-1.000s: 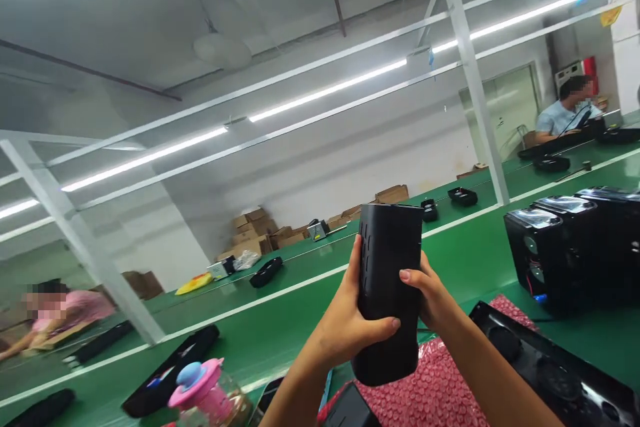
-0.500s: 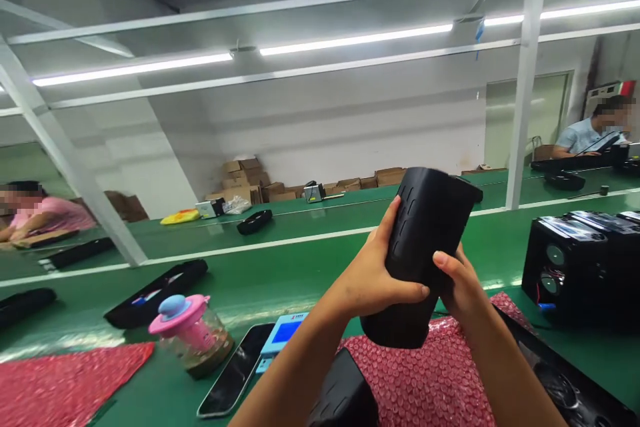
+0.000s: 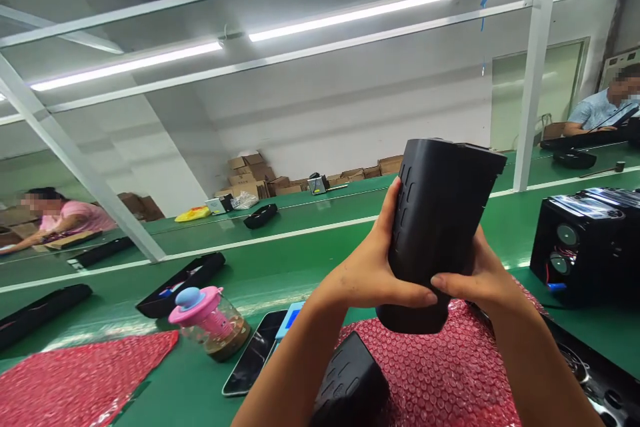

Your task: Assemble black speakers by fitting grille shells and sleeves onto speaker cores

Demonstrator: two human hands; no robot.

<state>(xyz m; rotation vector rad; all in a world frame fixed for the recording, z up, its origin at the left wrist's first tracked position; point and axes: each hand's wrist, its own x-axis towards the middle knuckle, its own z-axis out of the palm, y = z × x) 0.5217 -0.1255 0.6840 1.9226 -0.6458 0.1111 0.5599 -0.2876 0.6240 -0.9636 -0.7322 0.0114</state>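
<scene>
Both my hands hold up a black plastic housing [image 3: 440, 213], tilted, with oblong slots along its left side. My left hand [image 3: 375, 273] wraps its left side, thumb across the near face. On the lower right edge, my right hand [image 3: 480, 273] grips it with the thumb in front; its other fingers are hidden behind. Below, a second black housing [image 3: 353, 380] with similar slots rests by red bubble wrap [image 3: 430, 367], partly covered by my left forearm. A black panel with round speaker cones [image 3: 575, 360] lies to the right, partly behind my right forearm.
On the green bench stand a pink-lidded cup [image 3: 215, 327], a phone [image 3: 257, 353] and a blue-screened device [image 3: 290, 320]. Black boxes with round drivers [image 3: 580, 240] stand right. More red bubble wrap [image 3: 85, 373] lies left. Two people sit farther off. A white post [image 3: 535, 80] rises beyond.
The black housing has turned slightly, showing more of its broad face and right edge. Both hands still grip it, and the right hand has shifted a little around the side. The camera view has shifted.
</scene>
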